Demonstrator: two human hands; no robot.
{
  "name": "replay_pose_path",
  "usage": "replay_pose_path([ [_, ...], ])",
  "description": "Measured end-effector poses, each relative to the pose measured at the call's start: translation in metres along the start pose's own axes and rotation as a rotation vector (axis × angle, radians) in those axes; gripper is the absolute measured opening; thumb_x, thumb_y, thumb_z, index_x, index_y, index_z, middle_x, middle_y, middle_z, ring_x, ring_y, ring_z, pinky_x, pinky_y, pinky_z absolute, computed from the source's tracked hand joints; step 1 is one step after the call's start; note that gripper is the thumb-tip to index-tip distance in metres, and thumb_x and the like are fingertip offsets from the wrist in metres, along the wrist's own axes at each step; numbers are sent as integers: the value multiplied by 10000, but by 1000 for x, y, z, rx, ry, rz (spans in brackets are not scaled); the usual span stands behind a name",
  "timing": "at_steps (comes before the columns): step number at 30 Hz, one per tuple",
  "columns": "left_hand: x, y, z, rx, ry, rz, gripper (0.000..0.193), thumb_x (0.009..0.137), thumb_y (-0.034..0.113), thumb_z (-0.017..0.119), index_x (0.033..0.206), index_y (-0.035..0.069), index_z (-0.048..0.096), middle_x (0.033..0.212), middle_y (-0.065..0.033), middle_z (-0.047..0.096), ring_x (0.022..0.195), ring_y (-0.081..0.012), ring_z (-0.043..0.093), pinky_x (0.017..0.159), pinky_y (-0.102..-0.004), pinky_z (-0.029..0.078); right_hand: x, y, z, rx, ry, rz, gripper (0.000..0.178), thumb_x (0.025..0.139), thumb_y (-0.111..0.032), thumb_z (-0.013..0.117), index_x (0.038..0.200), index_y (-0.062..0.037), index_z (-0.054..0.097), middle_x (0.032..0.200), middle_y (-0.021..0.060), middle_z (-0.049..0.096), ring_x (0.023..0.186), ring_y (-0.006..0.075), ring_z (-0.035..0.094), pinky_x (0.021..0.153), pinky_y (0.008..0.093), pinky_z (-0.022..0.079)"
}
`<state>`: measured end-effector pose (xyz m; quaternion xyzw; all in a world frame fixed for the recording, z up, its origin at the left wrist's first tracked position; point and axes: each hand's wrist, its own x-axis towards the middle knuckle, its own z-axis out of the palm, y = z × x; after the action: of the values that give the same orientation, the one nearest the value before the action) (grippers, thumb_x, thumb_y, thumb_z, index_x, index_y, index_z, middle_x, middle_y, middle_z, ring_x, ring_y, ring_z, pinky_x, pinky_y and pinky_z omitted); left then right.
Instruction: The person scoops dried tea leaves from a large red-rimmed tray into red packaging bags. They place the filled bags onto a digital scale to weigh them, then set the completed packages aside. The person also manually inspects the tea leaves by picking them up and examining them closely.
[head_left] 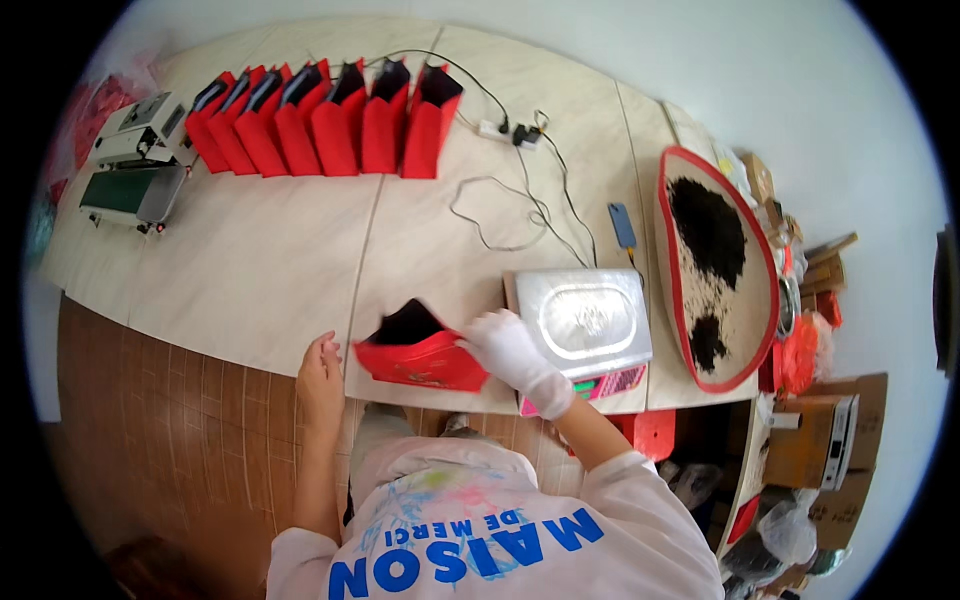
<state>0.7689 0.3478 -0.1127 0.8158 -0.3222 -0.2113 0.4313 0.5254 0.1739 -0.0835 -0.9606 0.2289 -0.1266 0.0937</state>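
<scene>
A red bag (425,362) with a dark inside stands open at the table's near edge. My right hand (508,352), in a white glove, is closed on the bag's upper right edge. Just left of the bag is my left hand (320,370), bare, its fingers loosely bent and apart, holding nothing. Right of my gloved hand sits a scale (585,322) with a shiny metal pan and a pink front. A shallow round tray (722,372) with a red rim lies farther right, bearing heaps of dark loose leaf-like material (708,225).
Several open red bags (335,135) stand in a row at the far left. Beside them is a bag-sealing machine (135,180) with a green belt. Cables run from a power strip (505,131) across the table, near a blue phone (622,226). Cardboard boxes (805,440) crowd the right.
</scene>
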Motion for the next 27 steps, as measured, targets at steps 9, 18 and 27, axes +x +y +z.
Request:
replay_pose_path([
  [9, 74, -111, -47, 160, 25, -93, 184, 912, 123, 557, 1057, 45, 639, 931, -117, 665, 792, -265, 655, 715, -383, 519, 111, 2, -67, 307, -44, 533, 244, 867, -177, 636, 998, 27, 665, 1211, 186, 619, 966, 366, 640, 819, 387, 520],
  [18, 177, -246, -72, 321, 367, -252, 531, 866, 90, 601, 1352, -6, 411, 1379, -227, 407, 1291, -391, 383, 1067, -465, 333, 312, -64, 24, 379, -44, 432, 269, 882, -192, 614, 797, 56, 553, 761, 265, 558, 734, 450, 552, 643, 472, 440],
  [27, 188, -277, -75, 567, 475, -253, 620, 848, 184, 549, 1420, 41, 354, 1478, -212, 315, 1395, -365, 266, 1147, -507, 197, 500, -171, 146, 571, -22, 276, 352, 881, -280, 613, 752, 40, 543, 738, 259, 541, 664, 397, 527, 624, 458, 433],
])
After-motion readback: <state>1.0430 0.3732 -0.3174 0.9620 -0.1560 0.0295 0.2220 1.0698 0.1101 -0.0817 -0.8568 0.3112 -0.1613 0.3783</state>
